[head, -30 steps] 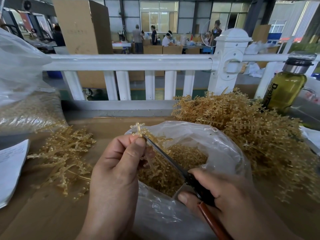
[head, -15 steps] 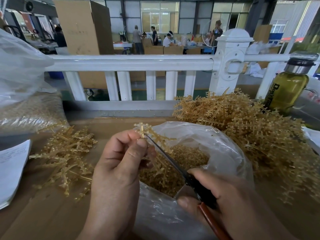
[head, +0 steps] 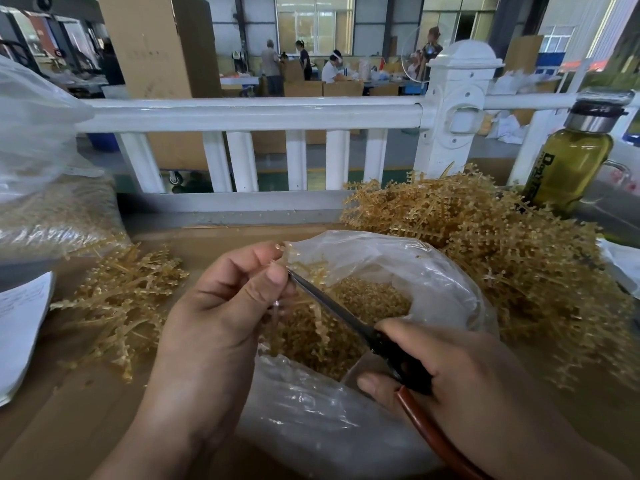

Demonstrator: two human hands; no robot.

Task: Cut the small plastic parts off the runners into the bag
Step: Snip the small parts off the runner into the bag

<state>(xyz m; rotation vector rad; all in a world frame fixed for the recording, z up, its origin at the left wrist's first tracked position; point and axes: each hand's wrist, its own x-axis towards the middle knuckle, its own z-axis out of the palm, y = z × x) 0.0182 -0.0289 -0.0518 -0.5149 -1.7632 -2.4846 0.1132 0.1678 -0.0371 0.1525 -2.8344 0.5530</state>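
My left hand [head: 221, 317] pinches a tan plastic runner [head: 313, 318] over the open mouth of a clear plastic bag [head: 446, 289]. Only the runner's short top end shows above my fingertips; the rest hangs down into the bag. My right hand [head: 460, 386] grips scissors [head: 332, 306] with brown-red handles. Their dark blades point up and left, with the tips against the runner right beside my left thumb. Small tan cut parts [head: 367, 299] fill the bag.
A large heap of uncut tan runners [head: 502, 251] lies to the right, a smaller heap [head: 121, 299] to the left. A filled clear bag [head: 45, 188] and papers [head: 19, 323] sit far left. An olive bottle [head: 571, 168] stands right. A white railing [head: 249, 116] runs behind.
The runner has slid down through my left fingers, so less of it sticks up above them. The scissor tips stay at the runner by my thumb.
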